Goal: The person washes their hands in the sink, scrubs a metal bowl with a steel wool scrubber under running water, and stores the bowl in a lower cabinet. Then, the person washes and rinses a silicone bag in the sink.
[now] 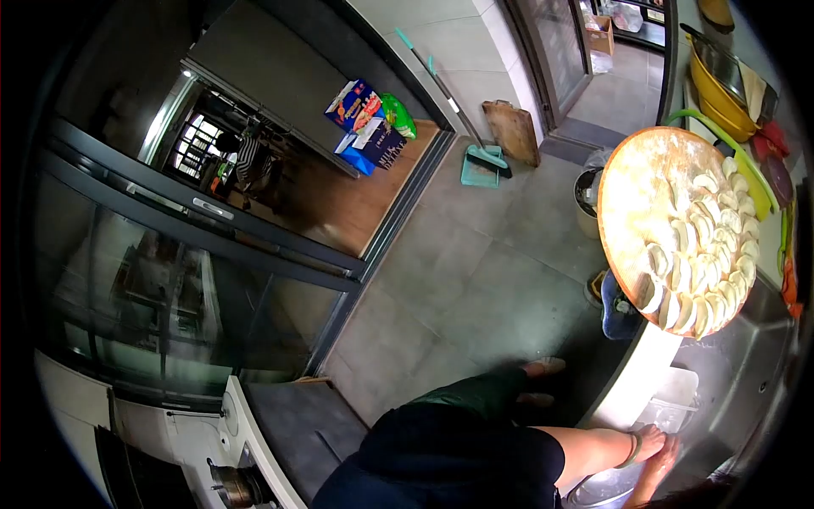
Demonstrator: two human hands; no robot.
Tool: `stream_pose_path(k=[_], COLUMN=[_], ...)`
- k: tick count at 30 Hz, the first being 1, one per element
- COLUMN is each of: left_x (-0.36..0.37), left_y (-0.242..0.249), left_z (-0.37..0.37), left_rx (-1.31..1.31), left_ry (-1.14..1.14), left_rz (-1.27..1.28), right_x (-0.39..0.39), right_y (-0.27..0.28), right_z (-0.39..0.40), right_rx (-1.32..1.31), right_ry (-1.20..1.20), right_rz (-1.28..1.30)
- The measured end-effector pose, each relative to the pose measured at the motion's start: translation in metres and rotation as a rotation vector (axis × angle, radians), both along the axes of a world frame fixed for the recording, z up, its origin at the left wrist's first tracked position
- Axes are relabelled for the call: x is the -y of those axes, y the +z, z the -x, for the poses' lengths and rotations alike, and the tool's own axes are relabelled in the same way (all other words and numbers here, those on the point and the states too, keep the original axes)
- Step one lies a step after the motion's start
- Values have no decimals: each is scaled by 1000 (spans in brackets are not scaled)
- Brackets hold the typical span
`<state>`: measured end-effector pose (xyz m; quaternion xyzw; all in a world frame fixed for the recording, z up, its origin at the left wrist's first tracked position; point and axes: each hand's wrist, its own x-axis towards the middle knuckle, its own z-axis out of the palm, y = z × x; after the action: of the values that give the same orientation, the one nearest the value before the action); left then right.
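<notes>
My left hand (651, 441), with a bangle (632, 450) at its wrist, is over the metal sink (738, 382) at the lower right. Its fingers look curled; whatever they hold, if anything, is hidden. Pressed against it from below is my right hand (664, 456), whose fingers are too small and overlapped to read. Just above the hands in view lies a clear plastic box (678, 388). A pale basin (604, 488) shows under my forearms. Beyond, a round wooden board (632, 182) dusted with flour carries rows of dumplings (708, 246) at the sink's end.
A yellow basin (721, 93) and a green-rimmed board (755, 170) stand behind the round board. On the floor are a bin (587, 204), a teal dustpan (482, 168) and a leaning wooden board (513, 133). Cartons (365, 127) sit past the sliding door. A pot (237, 485) is at lower left.
</notes>
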<state>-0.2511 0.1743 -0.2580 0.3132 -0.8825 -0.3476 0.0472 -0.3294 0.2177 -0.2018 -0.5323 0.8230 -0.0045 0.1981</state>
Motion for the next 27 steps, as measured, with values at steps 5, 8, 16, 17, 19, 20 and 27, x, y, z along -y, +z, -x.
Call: stream_pose_path(k=[5, 8, 16, 17, 19, 20, 27], left_x=[19, 24, 33, 33, 34, 35, 47], left_y=[42, 55, 80, 78, 75, 73, 66], left_z=[-23, -28, -10, -15, -12, -13, -15], left_rx=[-66, -63, 268, 279, 290, 290, 320], left_ry=[-73, -121, -206, -201, -171, -181, 33], left_rz=[-174, -312, -102, -93, -86, -77, -129], right_x=[-85, -116, -147, -143, -144, -146, -168], right_y=[-89, -63, -29, -21, -16, -16, -14], right_z=[64, 46, -48, -58, -61, -64, -46], right_rx=[361, 187, 29, 69, 109, 117, 284], right_ry=[-304, -662, -1384, -1415, -1463, -1474, -1581], right_rz=[188, -116, -420, -418, -426, -419, -201])
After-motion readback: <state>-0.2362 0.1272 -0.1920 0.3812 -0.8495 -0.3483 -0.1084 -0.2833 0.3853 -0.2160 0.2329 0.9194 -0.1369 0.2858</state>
